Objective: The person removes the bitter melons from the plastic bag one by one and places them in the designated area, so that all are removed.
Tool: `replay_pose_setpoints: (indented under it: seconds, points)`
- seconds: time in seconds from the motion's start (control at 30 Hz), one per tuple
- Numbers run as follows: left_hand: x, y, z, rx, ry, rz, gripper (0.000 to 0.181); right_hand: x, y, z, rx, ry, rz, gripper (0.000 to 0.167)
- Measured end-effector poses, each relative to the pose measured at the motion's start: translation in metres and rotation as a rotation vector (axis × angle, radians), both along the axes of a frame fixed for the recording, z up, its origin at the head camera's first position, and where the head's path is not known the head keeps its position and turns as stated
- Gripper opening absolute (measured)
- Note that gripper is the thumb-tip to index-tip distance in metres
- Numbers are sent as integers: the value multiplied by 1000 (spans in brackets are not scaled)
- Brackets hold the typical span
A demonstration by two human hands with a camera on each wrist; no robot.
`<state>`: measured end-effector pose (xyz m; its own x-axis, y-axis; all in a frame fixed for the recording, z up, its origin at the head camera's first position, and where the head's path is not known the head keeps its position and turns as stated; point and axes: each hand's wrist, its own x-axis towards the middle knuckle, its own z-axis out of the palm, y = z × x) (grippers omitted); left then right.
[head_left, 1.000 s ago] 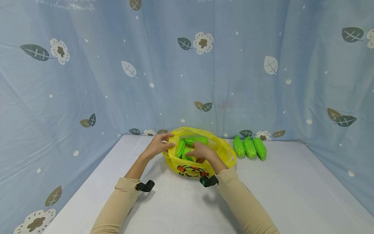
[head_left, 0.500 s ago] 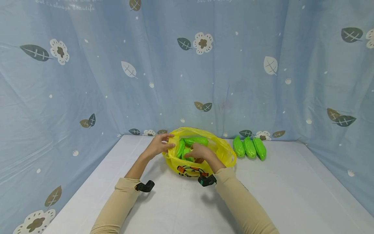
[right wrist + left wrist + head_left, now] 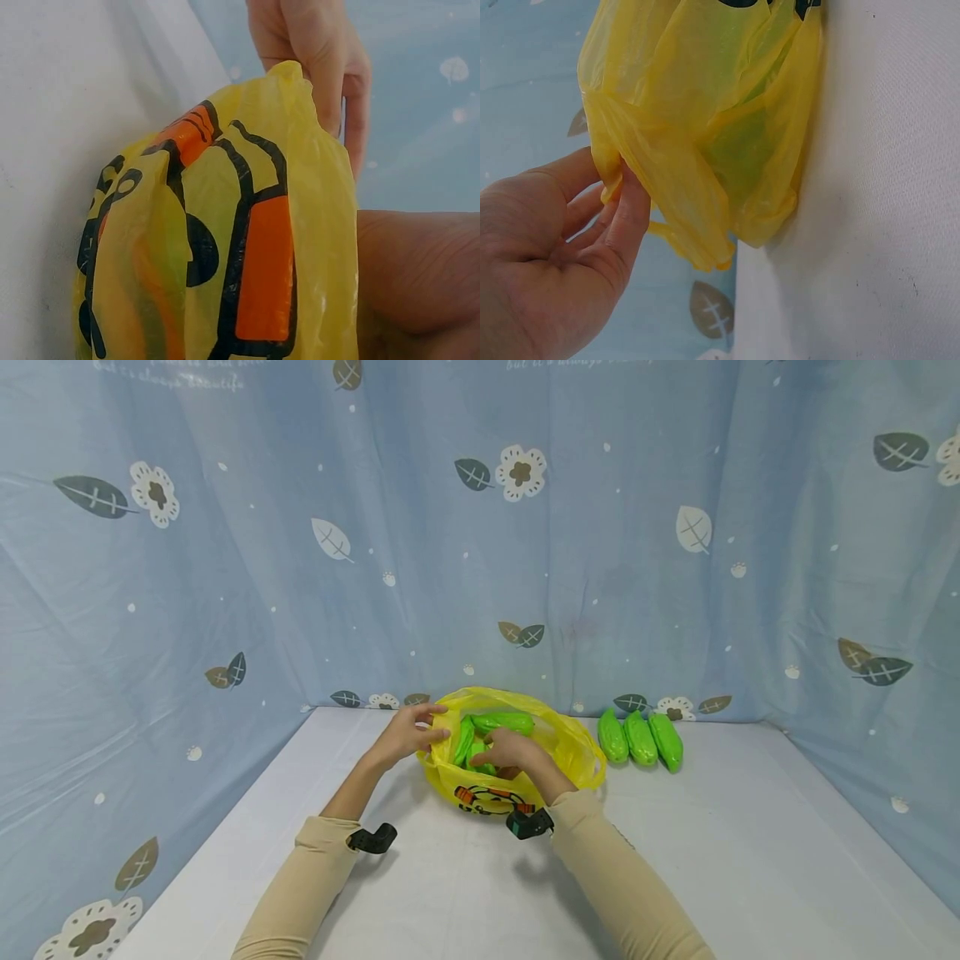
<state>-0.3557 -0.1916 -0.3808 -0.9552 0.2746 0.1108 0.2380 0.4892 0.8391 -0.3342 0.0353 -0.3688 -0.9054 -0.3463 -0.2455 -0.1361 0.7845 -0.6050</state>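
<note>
A yellow plastic bag [image 3: 573, 747] stands on the table with its mouth wide. My left hand [image 3: 403, 735] pinches the left rim; in the left wrist view the thumb and fingers of that hand [image 3: 562, 247] hold a fold of the yellow film. Inside lie several glossy, bright green, cucumber-like vegetables [image 3: 504, 722]. My right hand [image 3: 517, 752] reaches down into the bag, its fingers over a green vegetable [image 3: 480, 750]. Whether it grips that one is hidden. From the right wrist, the printed bag side [image 3: 217, 255] covers most of this hand.
Three more green vegetables [image 3: 642, 739] lie side by side at the back of the white table [image 3: 450, 893], right of the bag. A blue patterned curtain [image 3: 420, 577] hangs behind and along both sides.
My right hand has shifted slightly left inside the bag, its forearm moving with it. The left hand keeps its hold on the rim, and the three vegetables outside stay put.
</note>
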Motion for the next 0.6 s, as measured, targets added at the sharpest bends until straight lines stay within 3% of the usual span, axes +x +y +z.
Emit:
replay_pose_setpoints:
  seconds: [0.6]
  points:
    - [0,0,0,-1,3,-3,49,0,-1,-1,-6,-1,20,62]
